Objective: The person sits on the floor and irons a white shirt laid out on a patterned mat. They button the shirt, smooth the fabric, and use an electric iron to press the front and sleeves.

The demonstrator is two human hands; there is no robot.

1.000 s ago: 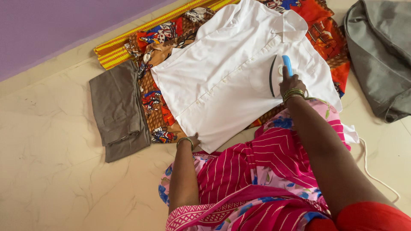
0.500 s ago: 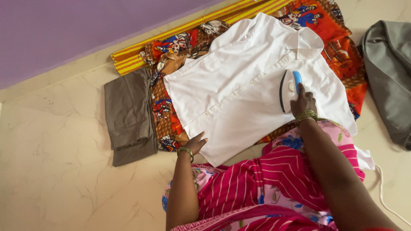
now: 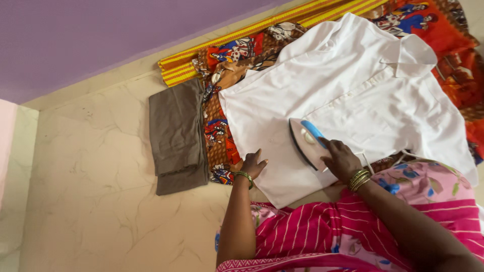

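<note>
A white shirt [image 3: 353,95] lies spread flat on a colourful patterned cloth [image 3: 227,116] on the floor. My right hand [image 3: 341,159] grips the blue handle of a white clothes iron [image 3: 307,141], which rests on the shirt's lower part near the hem. My left hand [image 3: 252,164] presses the shirt's lower left corner with fingers spread, a green bangle on the wrist. My lap in a pink striped garment [image 3: 322,226] fills the lower right.
Folded brown trousers [image 3: 176,136] lie on the pale marble floor [image 3: 91,201] left of the patterned cloth. A yellow striped mat edge [image 3: 212,55] runs along the purple wall [image 3: 101,35]. The iron's cord shows near my right wrist.
My right hand slid the iron across the shirt from near the collar side toward the hem and my left hand. The view shifted, so the grey bag left the frame.
</note>
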